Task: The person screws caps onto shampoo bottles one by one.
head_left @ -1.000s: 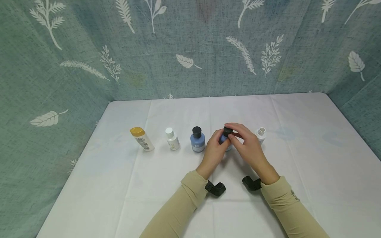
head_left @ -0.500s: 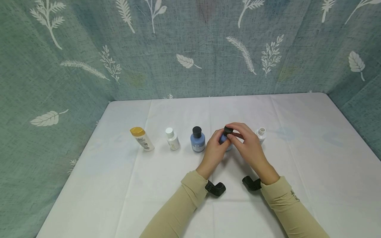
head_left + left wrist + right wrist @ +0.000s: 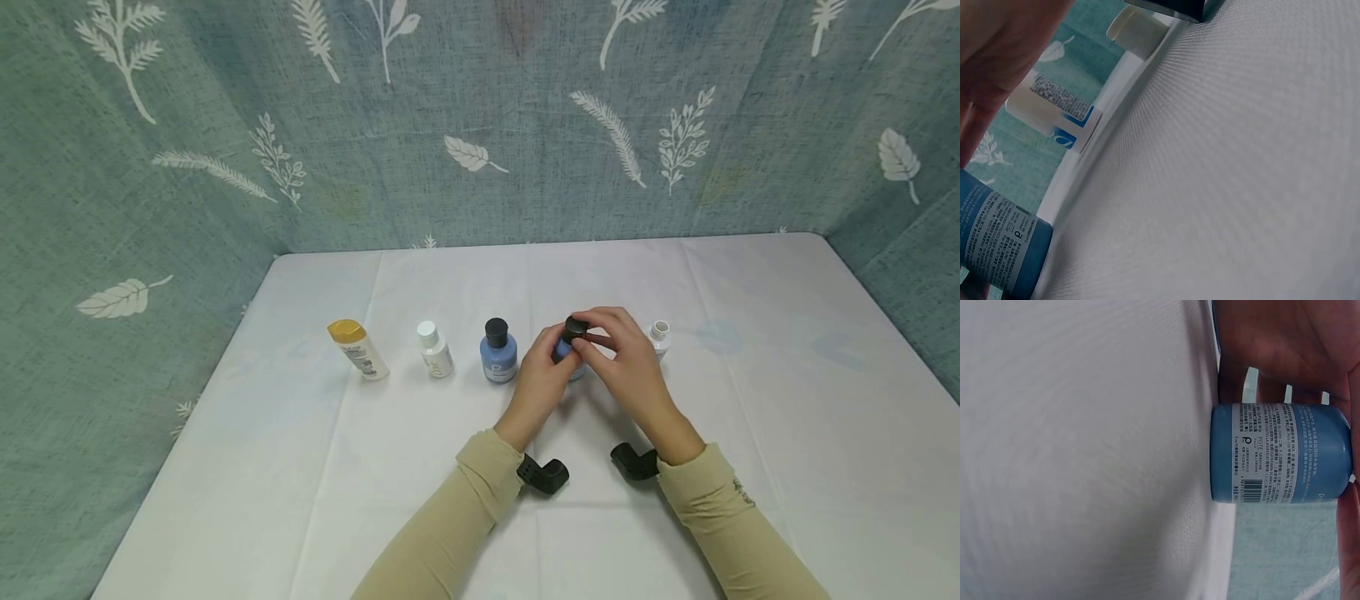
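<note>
A blue bottle [image 3: 1325, 456] with a printed label stands upright on the white tabletop [image 3: 420, 500], between my hands. My left hand [image 3: 542, 379] holds it around its upper body. Thumb and fingers of my right hand [image 3: 632, 371] pinch its black cap [image 3: 576, 327] from the right. Whether the cap is loose from the neck cannot be told. In the left wrist view the lower part of the blue bottle [image 3: 1007, 240] shows, its base on the cloth. Just right of my right hand stands a white bottle [image 3: 659, 337] with an uncapped neck, partly hidden by the hand.
To the left, another blue bottle [image 3: 498, 358] with a black cap, a white bottle [image 3: 437, 357] with a white cap and a tilted-looking cream bottle [image 3: 363, 354] with a yellow cap stand in a row. Patterned green cloth [image 3: 480, 125] hangs behind the table.
My right hand has risen very slightly and its fingers have shifted a little on the black cap. The left hand and the standing bottles keep their places.
</note>
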`<act>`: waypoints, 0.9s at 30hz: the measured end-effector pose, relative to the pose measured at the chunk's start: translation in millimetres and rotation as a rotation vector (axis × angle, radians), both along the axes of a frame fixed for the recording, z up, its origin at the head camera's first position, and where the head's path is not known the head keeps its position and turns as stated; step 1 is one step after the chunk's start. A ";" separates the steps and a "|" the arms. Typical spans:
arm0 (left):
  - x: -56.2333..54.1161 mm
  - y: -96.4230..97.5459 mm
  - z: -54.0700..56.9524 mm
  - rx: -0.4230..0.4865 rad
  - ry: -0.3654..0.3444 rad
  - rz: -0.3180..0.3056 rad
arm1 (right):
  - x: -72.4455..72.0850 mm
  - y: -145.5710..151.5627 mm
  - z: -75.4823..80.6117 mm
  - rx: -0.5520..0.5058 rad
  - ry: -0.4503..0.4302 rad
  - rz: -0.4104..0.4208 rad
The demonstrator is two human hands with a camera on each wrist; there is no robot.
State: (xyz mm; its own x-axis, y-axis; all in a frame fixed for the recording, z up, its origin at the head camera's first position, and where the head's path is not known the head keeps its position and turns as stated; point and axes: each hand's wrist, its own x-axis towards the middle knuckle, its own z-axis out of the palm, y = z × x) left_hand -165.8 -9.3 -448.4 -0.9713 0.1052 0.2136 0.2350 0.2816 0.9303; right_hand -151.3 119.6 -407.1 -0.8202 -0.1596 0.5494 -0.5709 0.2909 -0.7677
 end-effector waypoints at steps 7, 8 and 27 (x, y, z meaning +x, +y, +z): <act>0.2 0.1 -0.1 -0.014 0.005 0.007 | -7.9 4.6 -12.7 0.018 -0.012 0.024; 0.2 0.0 -0.2 -0.013 0.006 0.007 | -8.4 4.6 -13.7 0.024 -0.016 0.021; 0.7 -0.7 0.5 0.004 -0.035 0.003 | -7.9 3.7 -13.8 0.027 0.001 -0.020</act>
State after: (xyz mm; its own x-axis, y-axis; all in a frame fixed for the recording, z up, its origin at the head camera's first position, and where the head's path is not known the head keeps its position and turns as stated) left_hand -165.2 -10.0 -447.9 -0.9785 0.1020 0.1793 0.2012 0.2789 0.9390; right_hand -159.2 123.2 -420.9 -0.8228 -0.1579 0.5460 -0.5656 0.3228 -0.7589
